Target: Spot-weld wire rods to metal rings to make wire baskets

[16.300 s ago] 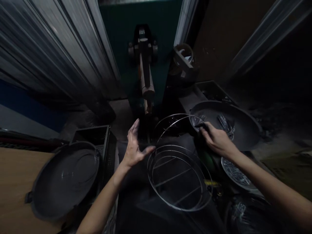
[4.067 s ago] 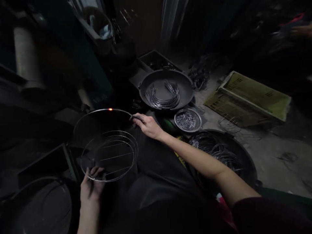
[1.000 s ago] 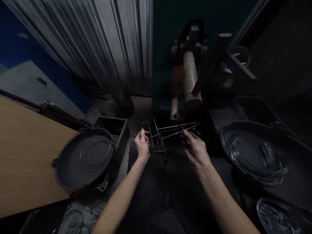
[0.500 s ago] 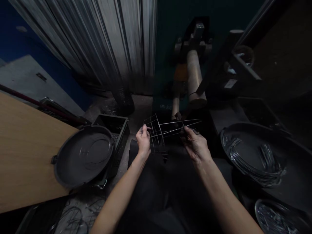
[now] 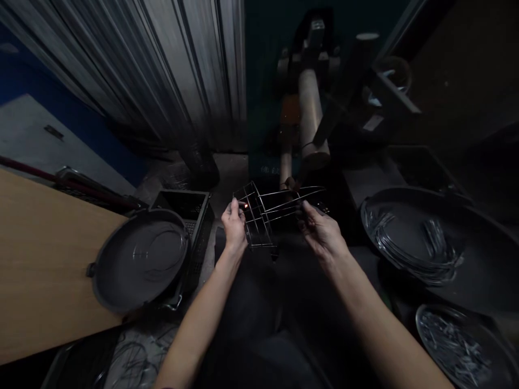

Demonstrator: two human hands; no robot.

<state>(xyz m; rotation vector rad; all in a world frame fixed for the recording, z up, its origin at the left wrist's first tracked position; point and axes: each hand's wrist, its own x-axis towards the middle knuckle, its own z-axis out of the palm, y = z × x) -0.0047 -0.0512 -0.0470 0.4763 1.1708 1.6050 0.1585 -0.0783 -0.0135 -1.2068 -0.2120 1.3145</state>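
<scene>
A thin wire frame (image 5: pixel 259 216) with a boxy grid at its left and long wires reaching right hangs between my hands in front of the machine. My left hand (image 5: pixel 235 222) pinches the grid's left side, and a small orange glow shows by its fingertips. My right hand (image 5: pixel 322 227) is closed on the far ends of the long wires. Just beyond the wires are the machine's lower rod (image 5: pixel 286 165) and its thicker metal cylinder (image 5: pixel 311 113).
At the left, a round dark pan (image 5: pixel 140 265) holds a few wire pieces, beside a black crate (image 5: pixel 203 216). A large pan (image 5: pixel 482 243) with bent wires stands right, above a smaller bowl (image 5: pixel 450 346) of metal pieces. Corrugated metal (image 5: pixel 182 65) rises behind.
The view has shifted a little, so the machine and right-hand pans sit further left. Both hands still hold the wire frame, and an orange glow now shows near my left fingertips.
</scene>
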